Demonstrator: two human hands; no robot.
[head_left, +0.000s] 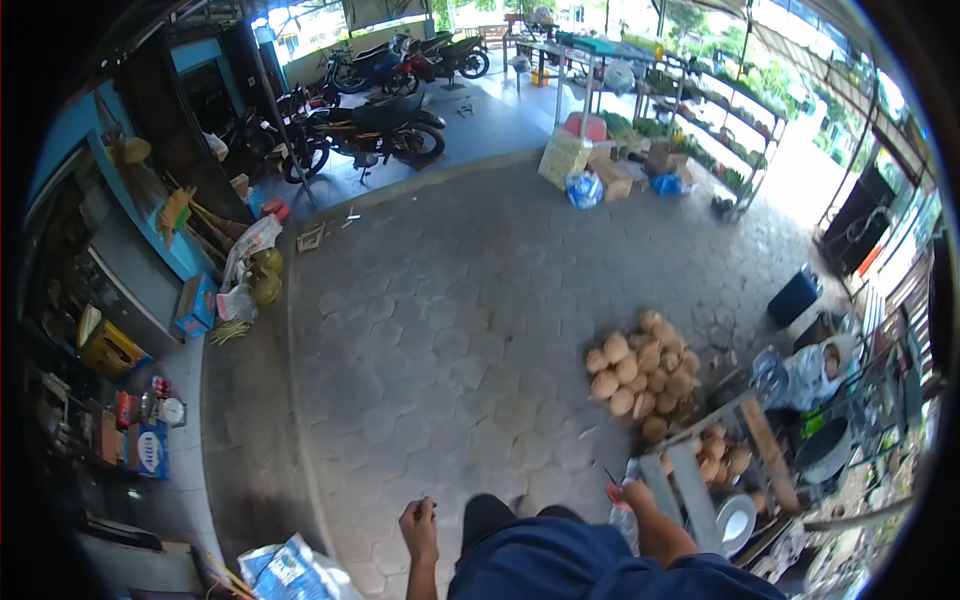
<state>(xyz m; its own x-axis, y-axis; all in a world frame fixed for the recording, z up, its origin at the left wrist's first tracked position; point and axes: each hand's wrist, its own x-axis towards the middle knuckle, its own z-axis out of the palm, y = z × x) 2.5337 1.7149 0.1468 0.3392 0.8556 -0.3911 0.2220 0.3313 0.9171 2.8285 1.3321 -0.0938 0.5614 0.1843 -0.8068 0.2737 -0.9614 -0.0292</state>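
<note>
My left hand (419,524) is raised beside my left knee, its fingers curled closed. Whatever may be inside them is too small to make out. On the other side, my right hand (636,494) is closed around a thin dark tool with a red-orange handle (613,492); its narrow end points up and away from me. Clear plastic (624,522) shows just below that hand. Grey boards (692,497) lean close to its right. Ahead and to the right, a pile of husked brown coconuts (645,370) lies on the paving, with more coconuts (712,455) behind the boards.
A white round container (735,522) and a dark basin (824,448) stand at right, near a blue jerrycan (795,296). Green coconuts (265,277) sit along the left ledge. Motorbikes (365,130) and a vegetable rack (715,120) are farther off. A blue-white sack (295,572) lies near left.
</note>
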